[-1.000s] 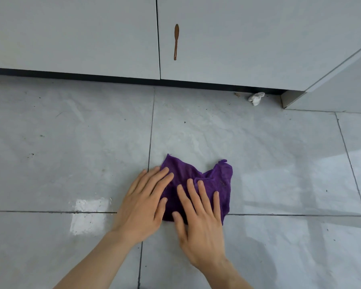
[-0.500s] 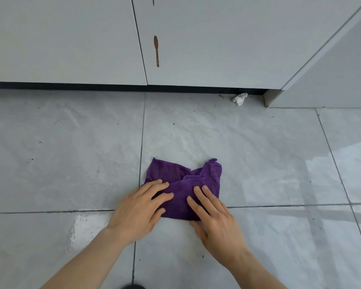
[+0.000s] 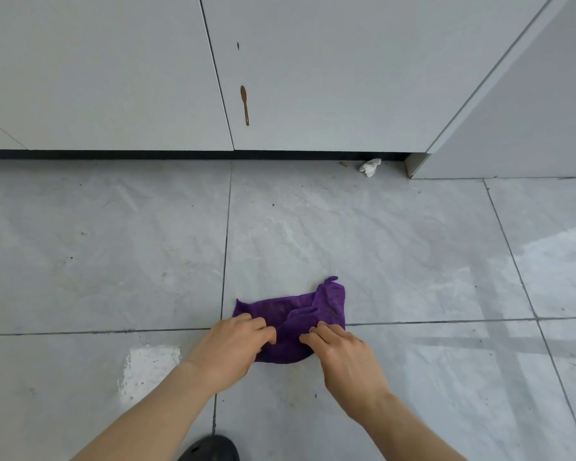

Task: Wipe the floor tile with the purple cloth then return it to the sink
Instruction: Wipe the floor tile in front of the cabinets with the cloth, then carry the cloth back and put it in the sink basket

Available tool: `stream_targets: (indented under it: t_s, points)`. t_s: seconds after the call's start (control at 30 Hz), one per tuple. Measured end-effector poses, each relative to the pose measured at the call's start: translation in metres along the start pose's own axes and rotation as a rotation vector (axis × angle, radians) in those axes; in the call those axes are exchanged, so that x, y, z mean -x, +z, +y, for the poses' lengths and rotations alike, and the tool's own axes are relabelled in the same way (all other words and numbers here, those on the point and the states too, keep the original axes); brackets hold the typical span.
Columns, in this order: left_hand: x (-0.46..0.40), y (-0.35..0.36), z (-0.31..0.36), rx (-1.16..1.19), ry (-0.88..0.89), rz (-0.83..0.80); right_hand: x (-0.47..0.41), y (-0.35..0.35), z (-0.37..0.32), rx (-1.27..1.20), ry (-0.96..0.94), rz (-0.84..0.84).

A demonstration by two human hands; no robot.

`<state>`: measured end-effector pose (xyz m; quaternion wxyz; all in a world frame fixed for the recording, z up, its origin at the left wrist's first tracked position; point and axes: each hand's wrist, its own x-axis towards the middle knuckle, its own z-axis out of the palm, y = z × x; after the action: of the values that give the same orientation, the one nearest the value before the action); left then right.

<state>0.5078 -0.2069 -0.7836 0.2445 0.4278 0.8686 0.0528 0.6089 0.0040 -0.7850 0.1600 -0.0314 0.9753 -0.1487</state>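
Note:
The purple cloth (image 3: 300,314) lies crumpled on the grey floor tile (image 3: 363,247), straddling the grout line near the tile's front left corner. My left hand (image 3: 230,351) rests on the cloth's left front part with its fingers curled into the fabric. My right hand (image 3: 343,357) sits on the cloth's right front part, fingers bent and gathering the fabric. The front edge of the cloth is bunched between both hands. No sink is in view.
White cabinet doors (image 3: 313,71) with a brown drip stain (image 3: 244,104) stand behind the tiles above a dark toe kick. A crumpled white scrap (image 3: 369,167) lies at the cabinet base. A dark shoe tip (image 3: 210,449) shows at the bottom edge.
Both hands pulled back toward me and went from flat, spread fingers to curled fingers, bunching the cloth's front edge. The cloth slid nearer, across the grout line.

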Motion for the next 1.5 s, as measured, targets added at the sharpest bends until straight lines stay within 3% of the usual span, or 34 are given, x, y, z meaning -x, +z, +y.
stream_targets:
  t_s: [0.17, 0.4, 0.6, 1.1, 1.5]
  points:
    - [0.01, -0.035, 0.016, 0.121, -0.019, -0.247, 0.025, -0.036, -0.006, -0.063, 0.011, -0.24]
    - [0.048, -0.131, 0.056, 0.232, -0.057, -0.321, 0.068, -0.133, -0.031, -0.172, 0.076, -0.28]
    - [0.1, -0.26, 0.101, 0.266, -0.115, -0.301, 0.111, -0.267, -0.071, -0.21, 0.144, -0.234]
    - [0.227, -0.662, 0.216, 0.228, -0.183, -0.01, 0.195, -0.688, -0.182, -0.177, 0.169, 0.002]
    - [0.289, -0.873, 0.251, 0.203, -0.193, 0.173, 0.214, -0.905, -0.245, -0.099, 0.118, 0.164]
